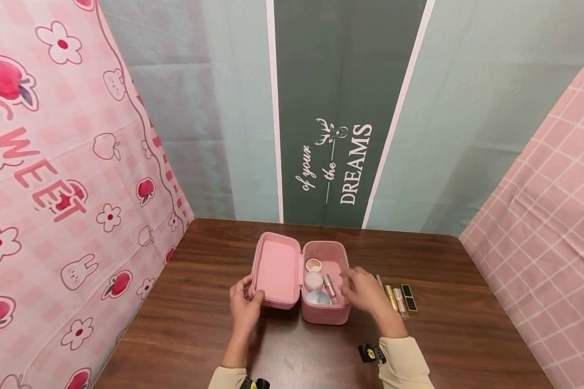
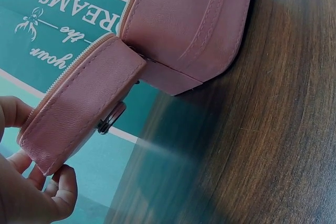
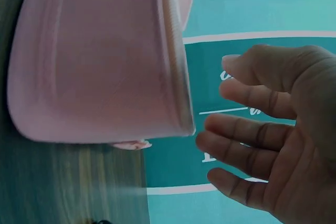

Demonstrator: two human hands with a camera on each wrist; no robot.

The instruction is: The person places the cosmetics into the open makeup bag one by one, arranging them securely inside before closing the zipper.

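A pink zippered cosmetic case (image 1: 326,315) stands on the table with its lid (image 1: 278,270) folded out to the left. My left hand (image 1: 245,302) grips the lid's outer corner, thumb on the rim, fingers beneath. In the left wrist view, the lid (image 2: 84,98) is raised off the tabletop. Over the case's right rim hovers my right hand (image 1: 367,292), its fingers loosely extended; in the right wrist view this hand (image 3: 294,124) holds nothing. Inside the case lie a small round pot (image 1: 313,265), a pale pink round container (image 1: 313,281), a silvery compact (image 1: 318,297) and a lipstick tube (image 1: 329,288).
On the wooden table (image 1: 175,324), right of the case, lie a gold tube (image 1: 391,297), a pinkish tube (image 1: 400,302), a black case with gold edges (image 1: 409,297) and a thin item partly behind my right hand. Printed cloths hang behind and at both sides.
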